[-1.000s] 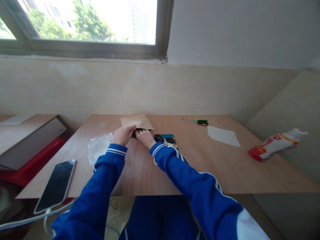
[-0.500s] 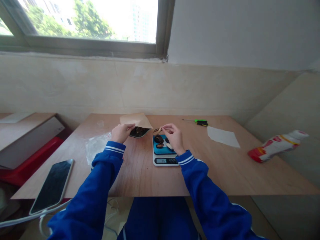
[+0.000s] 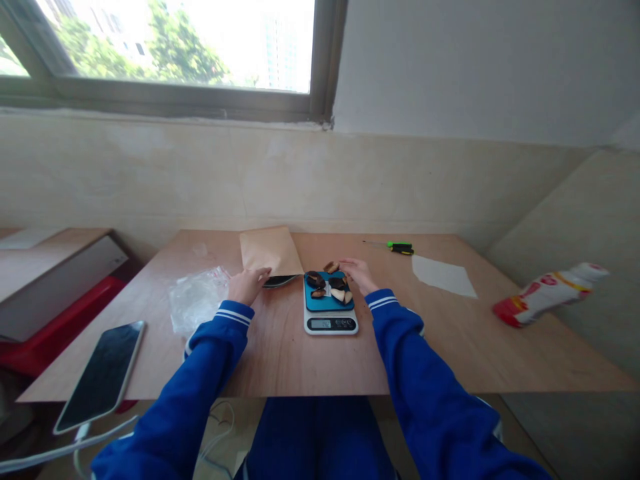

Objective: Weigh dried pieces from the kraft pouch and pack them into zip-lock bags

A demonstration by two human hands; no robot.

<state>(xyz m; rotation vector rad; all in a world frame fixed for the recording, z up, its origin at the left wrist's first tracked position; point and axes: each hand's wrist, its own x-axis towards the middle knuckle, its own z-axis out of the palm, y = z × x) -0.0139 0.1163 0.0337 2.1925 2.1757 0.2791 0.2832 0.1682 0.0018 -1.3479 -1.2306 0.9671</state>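
A small kitchen scale [image 3: 331, 323] with a blue platform stands mid-table, bearing several dark and pale pieces [image 3: 330, 283]. My right hand [image 3: 358, 274] rests at the platform's right edge, fingers curled beside the pieces; nothing visible in it. My left hand [image 3: 249, 285] pinches the open lip of a brown paper pouch [image 3: 269, 249] lying flat to the left of the scale, with dark contents showing at its mouth.
A crumpled clear plastic bag [image 3: 196, 300] lies left of my left hand. A phone [image 3: 103, 375] on a cable overhangs the table's front left corner. A green screwdriver [image 3: 400, 247], white paper [image 3: 443, 276] and a red-and-white bottle [image 3: 547, 293] lie to the right.
My right hand left the pouch mouth, carried a piece over to the scale and set it down there. My left hand stayed on the pouch.
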